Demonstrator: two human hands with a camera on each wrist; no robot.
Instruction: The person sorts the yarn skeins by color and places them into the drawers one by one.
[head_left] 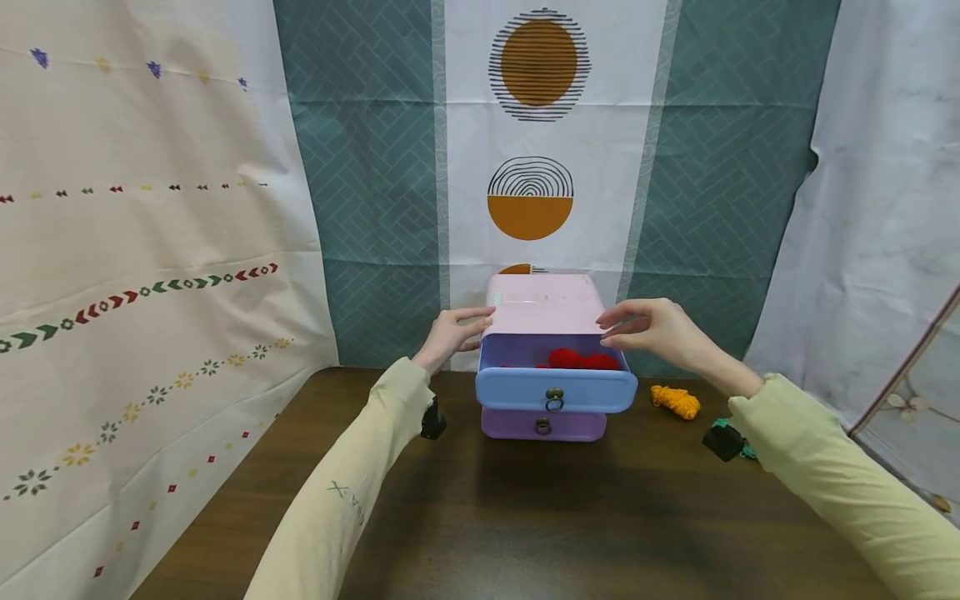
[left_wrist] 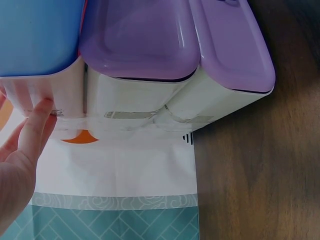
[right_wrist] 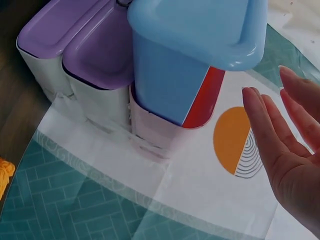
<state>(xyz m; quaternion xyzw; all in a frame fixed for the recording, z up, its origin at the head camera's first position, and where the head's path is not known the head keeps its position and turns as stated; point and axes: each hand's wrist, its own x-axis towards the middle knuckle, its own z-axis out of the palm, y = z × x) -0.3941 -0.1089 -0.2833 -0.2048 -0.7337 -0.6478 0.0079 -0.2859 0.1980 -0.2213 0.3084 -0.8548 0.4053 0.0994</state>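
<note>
A small drawer cabinet with a pink top unit [head_left: 546,307] stands at the far side of the table. Its blue top drawer [head_left: 555,390] is pulled out, with red yarn [head_left: 577,360] inside; the purple drawer [head_left: 517,423] below looks closed. My left hand [head_left: 450,335] rests its extended fingers on the left side of the pink unit, as the left wrist view also shows. Beside the upper right of the blue drawer, my right hand [head_left: 651,329] is raised with fingers loosely bent. It holds nothing, and the right wrist view [right_wrist: 295,155] shows it apart from the cabinet.
A bundle of orange yarn [head_left: 677,402] lies right of the cabinet. Green yarn [head_left: 747,451] is partly hidden by the right wrist's black device [head_left: 723,442]. Patterned cloth [head_left: 375,183] hangs behind the brown table [head_left: 525,517] and along both sides.
</note>
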